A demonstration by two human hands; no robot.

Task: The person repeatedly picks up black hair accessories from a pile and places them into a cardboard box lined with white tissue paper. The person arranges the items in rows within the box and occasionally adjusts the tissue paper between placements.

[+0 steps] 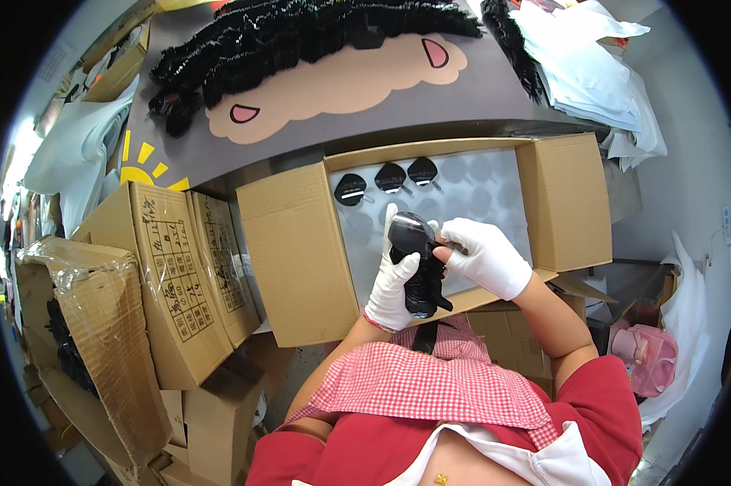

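Observation:
In front of my chest, my left hand (391,290) in a white glove is wrapped round a glossy black object (411,233). Its upper end is broad and rounded, and loose black plastic hangs from its lower part. The thumb and fingers of my right hand (488,257), gloved with bare fingertips, pinch at the right edge of this object; the exact spot is partly hidden. Beneath both hands lies an open cardboard box (435,147). Several black pieces with shiny, rounded tops (390,178) stand along its far side, above a translucent sheet (470,215) with round grey shapes showing through.
Beyond the box, a grey table (333,162) with a printed cloud pattern bears a long row of black plastic-wrapped items (300,49). White plastic sheets (592,73) are heaped at the far right. Cardboard cartons (159,283) crowd the left, and a pink bag (653,356) lies at right.

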